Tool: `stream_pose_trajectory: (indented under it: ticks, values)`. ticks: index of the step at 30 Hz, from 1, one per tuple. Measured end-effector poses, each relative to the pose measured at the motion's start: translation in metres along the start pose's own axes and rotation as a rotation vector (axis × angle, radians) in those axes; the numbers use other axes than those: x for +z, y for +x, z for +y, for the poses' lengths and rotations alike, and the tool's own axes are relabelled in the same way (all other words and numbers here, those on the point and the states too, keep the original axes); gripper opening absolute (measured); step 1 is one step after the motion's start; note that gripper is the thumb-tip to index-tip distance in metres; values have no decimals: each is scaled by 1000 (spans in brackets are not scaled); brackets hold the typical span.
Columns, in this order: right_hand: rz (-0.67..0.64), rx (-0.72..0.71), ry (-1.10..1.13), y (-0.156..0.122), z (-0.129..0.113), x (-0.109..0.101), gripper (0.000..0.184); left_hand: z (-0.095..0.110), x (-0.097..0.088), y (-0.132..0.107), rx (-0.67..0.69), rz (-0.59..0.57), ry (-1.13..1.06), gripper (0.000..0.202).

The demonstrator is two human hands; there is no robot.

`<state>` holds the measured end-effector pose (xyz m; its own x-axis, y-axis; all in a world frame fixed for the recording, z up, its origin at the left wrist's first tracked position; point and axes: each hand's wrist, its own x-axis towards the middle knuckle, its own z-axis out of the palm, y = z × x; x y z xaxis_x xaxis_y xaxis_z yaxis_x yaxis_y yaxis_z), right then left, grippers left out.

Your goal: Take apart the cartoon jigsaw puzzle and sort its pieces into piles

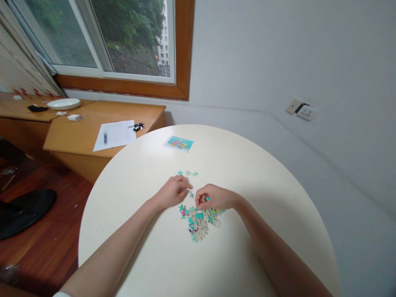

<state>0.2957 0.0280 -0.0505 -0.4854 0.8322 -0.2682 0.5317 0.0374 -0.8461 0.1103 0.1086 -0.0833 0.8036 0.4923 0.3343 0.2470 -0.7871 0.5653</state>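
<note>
My left hand (175, 192) rests on the white round table (262, 247), its thumb and forefinger apart and holding nothing that I can see. A small jigsaw piece (191, 194) lies just off its fingertips. My right hand (215, 197) is at the upper edge of a heap of jigsaw pieces (199, 227), fingers curled in and thumb close to them. A teal patch shows between these fingers; whether it is held or part of the heap I cannot tell. The heap mixes teal printed faces and plain grey-beige backs. Beyond my left hand, three loose teal pieces (188, 173) form a row.
A teal picture card (180, 143) lies near the table's far edge. On the wooden desk (83, 132) at the left are a sheet of paper (119, 134), keys (137, 127) and a white plate (64, 103). A wall with sockets (307, 111) borders the right.
</note>
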Motion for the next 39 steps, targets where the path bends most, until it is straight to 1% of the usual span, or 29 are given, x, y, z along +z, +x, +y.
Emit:
stream_pose_trajectory:
  ticks: [3,6,8,11,14,18,22,24,28,30,34,39]
  values:
    - [84,40,-86,0,0,-2,5,0,1,0,21,-12,-4,22]
    - [183,-37,-193,1,-2,-1,6,-1,1,1,32,-16,-10,21]
    - [210,-98,-230,2,-4,2,7,-2,2,1,34,-15,-14,21]
    - [131,-110,-230,3,-7,9,13,-3,2,1,43,-15,-25,22]
    - [56,-62,-254,5,-8,17,21,-2,2,1,39,-16,-33,21]
    - [66,-22,-298,5,-11,20,20,0,1,1,18,-21,-43,20]
    - [80,36,-248,3,-19,18,10,0,1,1,16,-31,-55,21]
    - [97,55,-235,3,-19,16,12,0,2,1,12,-33,-50,20]
    - [142,7,-205,6,-8,12,18,-1,2,1,17,-50,-66,20]
    - [190,-6,-182,9,1,11,19,-1,1,1,23,-58,-76,20]
    - [314,57,-131,13,15,9,18,4,-2,2,32,-76,-99,20]
    - [358,77,-103,15,19,10,15,11,-6,3,33,-139,-120,17]
